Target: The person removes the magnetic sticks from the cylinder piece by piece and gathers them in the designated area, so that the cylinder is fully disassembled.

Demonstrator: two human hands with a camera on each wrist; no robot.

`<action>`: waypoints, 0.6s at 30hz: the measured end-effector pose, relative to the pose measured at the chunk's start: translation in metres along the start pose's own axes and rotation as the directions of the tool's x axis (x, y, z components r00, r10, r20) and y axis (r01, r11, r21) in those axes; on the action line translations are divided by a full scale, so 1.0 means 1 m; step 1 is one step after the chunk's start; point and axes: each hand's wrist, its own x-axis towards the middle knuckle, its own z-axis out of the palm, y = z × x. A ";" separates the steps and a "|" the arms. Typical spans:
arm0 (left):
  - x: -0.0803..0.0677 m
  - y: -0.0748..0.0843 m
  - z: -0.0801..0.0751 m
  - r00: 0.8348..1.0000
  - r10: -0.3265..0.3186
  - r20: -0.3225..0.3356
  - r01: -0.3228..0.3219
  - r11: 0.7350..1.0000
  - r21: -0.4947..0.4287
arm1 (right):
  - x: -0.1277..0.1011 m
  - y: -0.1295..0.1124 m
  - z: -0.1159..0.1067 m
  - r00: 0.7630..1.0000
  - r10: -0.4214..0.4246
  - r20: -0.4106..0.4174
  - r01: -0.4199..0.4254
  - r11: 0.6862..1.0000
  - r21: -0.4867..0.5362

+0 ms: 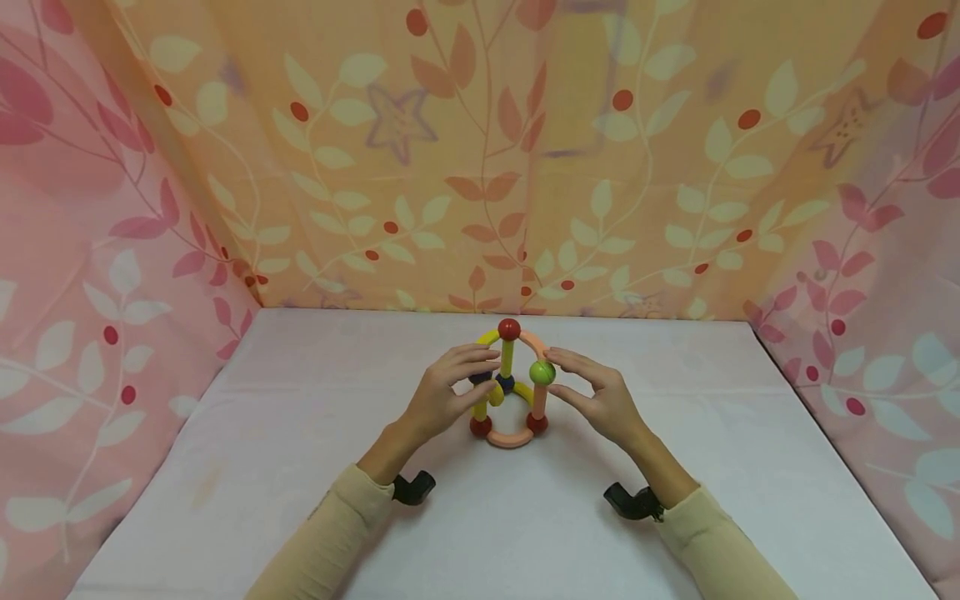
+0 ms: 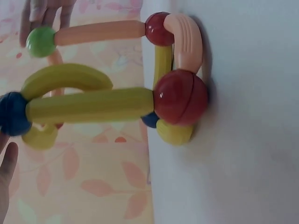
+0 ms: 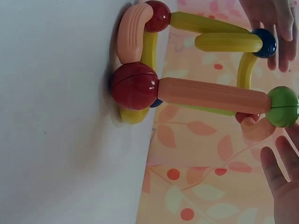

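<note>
A frame of magnetic balls and sticks stands upright on the white table. Its base has two red balls (image 1: 481,427) in front, joined by a curved pink stick (image 1: 510,439), and a blue ball (image 1: 506,384) behind. On top are a red ball (image 1: 509,329), a green ball (image 1: 542,372) and another blue ball (image 2: 13,113). A curved yellow stick (image 3: 228,42) juts from the upper blue ball with one end free. My left hand (image 1: 442,387) is beside that blue ball, fingers extended. My right hand (image 1: 606,400) is at the green ball, fingers extended, fingertips right by it.
The white table (image 1: 315,500) spreads around the frame. Patterned cloth (image 1: 480,150) hangs behind it and along both sides. Black wrist devices (image 1: 633,502) sit at both cuffs, close over the table.
</note>
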 end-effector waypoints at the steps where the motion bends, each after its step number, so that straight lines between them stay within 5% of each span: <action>1: -0.002 -0.001 -0.002 1.000 -0.011 -0.007 0.011 1.000 -0.014 | 0.000 -0.005 -0.002 1.000 0.010 -0.005 -0.010 1.000 -0.001; 5: -0.010 -0.005 -0.010 0.995 -0.091 -0.044 0.088 0.994 -0.056 | -0.002 -0.014 -0.007 0.999 0.045 -0.025 -0.044 0.999 0.025; 11: -0.022 -0.014 -0.018 0.960 -0.262 -0.096 0.251 0.961 -0.112 | -0.011 0.018 -0.004 0.995 0.088 -0.037 -0.082 0.987 0.135; 15: -0.027 -0.021 -0.019 0.926 -0.374 -0.059 0.359 0.916 -0.178 | -0.014 0.031 -0.001 0.988 0.151 -0.021 -0.144 0.967 0.210; 18: -0.030 -0.025 -0.017 0.875 -0.484 0.030 0.478 0.852 -0.211 | -0.015 0.035 0.002 0.969 0.245 0.021 -0.241 0.933 0.268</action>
